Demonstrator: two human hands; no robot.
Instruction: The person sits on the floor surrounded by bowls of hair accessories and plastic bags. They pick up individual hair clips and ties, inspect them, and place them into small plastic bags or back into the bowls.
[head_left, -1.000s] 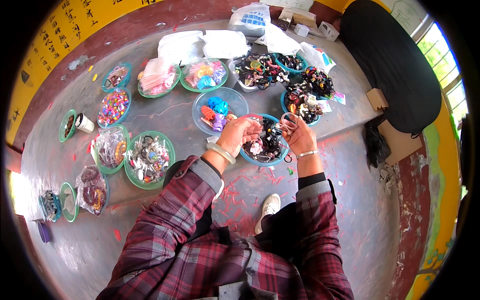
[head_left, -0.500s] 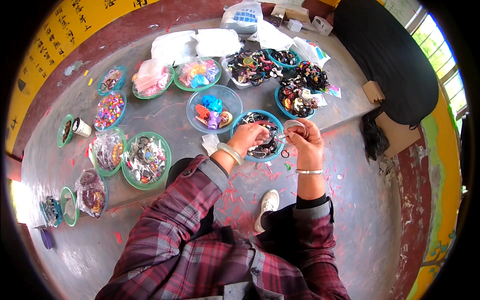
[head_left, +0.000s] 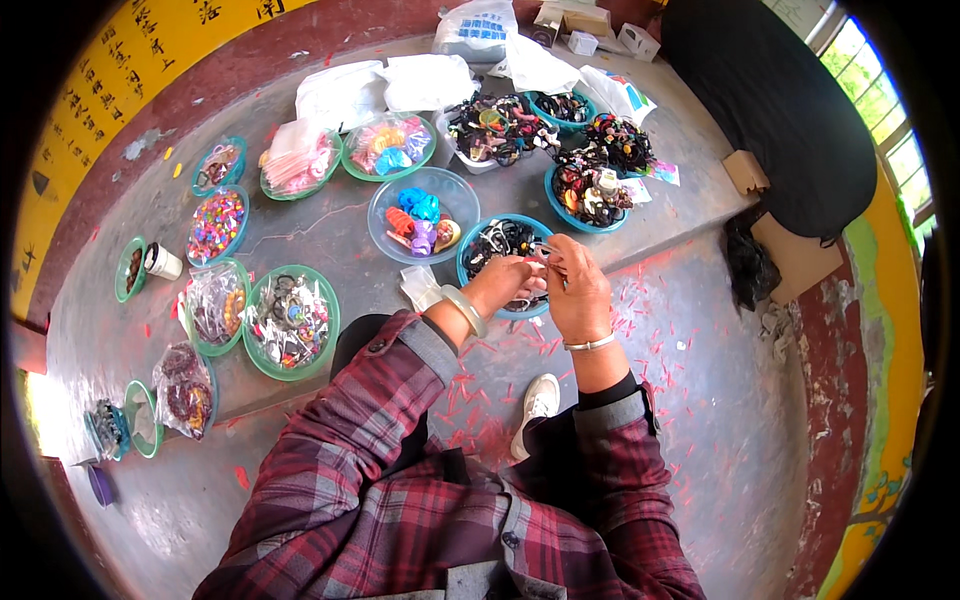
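A small dark hair accessory [head_left: 541,254] is pinched between the fingertips of both the left hand [head_left: 508,281] and right hand [head_left: 577,290], directly above a blue-rimmed bowl [head_left: 478,237] of dark hair ties; a clear bowl [head_left: 398,196] of bright clips sits just beyond it

Both forearms come up from the lower edge in plaid sleeves and converge ahead of the torso. Left hand [head_left: 508,282]: knuckles up, fingers curled inward toward the grip, a pale bangle on the wrist just behind it. Right hand [head_left: 578,290]: back of hand showing, fingers bent and pinched together at the top, a thin metal bracelet at the wrist below. Fingertips of both hands meet at the grip; what sits between them is too small to tell.
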